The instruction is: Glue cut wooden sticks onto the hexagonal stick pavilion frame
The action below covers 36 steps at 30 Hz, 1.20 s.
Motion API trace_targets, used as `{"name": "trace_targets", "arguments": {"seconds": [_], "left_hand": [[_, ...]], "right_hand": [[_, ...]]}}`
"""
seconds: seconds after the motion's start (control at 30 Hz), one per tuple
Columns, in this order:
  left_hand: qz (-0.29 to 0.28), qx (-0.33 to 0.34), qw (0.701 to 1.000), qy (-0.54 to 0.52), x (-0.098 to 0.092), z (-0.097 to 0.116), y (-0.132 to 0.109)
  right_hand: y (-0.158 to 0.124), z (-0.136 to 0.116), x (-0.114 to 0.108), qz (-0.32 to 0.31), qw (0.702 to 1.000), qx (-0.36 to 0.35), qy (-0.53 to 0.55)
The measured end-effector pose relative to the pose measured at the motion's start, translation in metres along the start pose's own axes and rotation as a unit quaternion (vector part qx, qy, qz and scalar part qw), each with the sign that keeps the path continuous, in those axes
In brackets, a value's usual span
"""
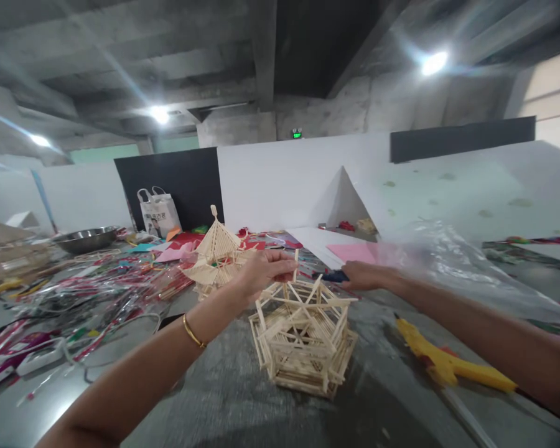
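Observation:
A hexagonal frame of thin wooden sticks (303,339) stands on the grey table in front of me. My left hand (264,269) is above its back edge, fingers pinched on an upright stick (295,261) at the top of the frame. My right hand (361,275) is just right of the frame, closed around a dark blue tool (332,275) whose shape is blurred. A finished stick pagoda (214,252) with a pointed roof stands behind my left hand.
A yellow glue gun (443,361) lies at the right. Clear plastic sheet (452,261) lies behind my right arm. Red and silver wrappers and cables (79,292) litter the left. A metal bowl (86,238), a white bag (158,213) and coloured paper (354,252) sit further back.

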State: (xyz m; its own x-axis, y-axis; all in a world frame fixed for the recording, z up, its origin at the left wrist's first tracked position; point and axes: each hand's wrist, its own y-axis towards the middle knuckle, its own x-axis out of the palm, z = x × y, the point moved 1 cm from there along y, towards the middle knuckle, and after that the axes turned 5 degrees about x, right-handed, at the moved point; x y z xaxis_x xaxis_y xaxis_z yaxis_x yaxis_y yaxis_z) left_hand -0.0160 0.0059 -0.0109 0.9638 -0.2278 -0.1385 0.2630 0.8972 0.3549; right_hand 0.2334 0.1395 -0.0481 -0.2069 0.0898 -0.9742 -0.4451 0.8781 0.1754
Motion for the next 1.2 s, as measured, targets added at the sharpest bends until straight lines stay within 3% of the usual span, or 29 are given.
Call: {"name": "trace_targets", "arguments": {"seconds": [0.07, 0.23, 0.37, 0.47, 0.6, 0.87, 1.2], "left_hand": [[0.023, 0.016, 0.999, 0.034, 0.002, 0.004, 0.000], [0.036, 0.078, 0.992, 0.087, 0.015, 0.017, 0.004], [0.048, 0.141, 0.976, 0.157, 0.038, 0.035, 0.008], [0.084, 0.182, 0.957, 0.210, 0.056, 0.050, 0.006], [0.113, 0.200, 0.945, 0.233, 0.068, 0.066, -0.004], [0.141, 0.255, 0.904, 0.314, 0.063, 0.077, -0.023], [0.154, 0.265, 0.878, 0.368, 0.051, 0.071, -0.015]], "right_hand": [[-0.005, 0.012, -0.016, -0.011, 1.000, 0.017, -0.010], [-0.050, 0.021, -0.053, 0.047, 0.995, 0.082, 0.009], [-0.104, -0.004, -0.067, 0.045, 0.991, 0.101, 0.081], [-0.140, -0.028, -0.073, 0.083, 0.981, 0.104, 0.139], [-0.173, -0.055, -0.084, 0.142, 0.980, 0.104, 0.089], [-0.180, -0.091, -0.093, 0.164, 0.981, 0.070, 0.077], [-0.172, -0.113, -0.098, 0.105, 0.987, 0.111, 0.056]]}}
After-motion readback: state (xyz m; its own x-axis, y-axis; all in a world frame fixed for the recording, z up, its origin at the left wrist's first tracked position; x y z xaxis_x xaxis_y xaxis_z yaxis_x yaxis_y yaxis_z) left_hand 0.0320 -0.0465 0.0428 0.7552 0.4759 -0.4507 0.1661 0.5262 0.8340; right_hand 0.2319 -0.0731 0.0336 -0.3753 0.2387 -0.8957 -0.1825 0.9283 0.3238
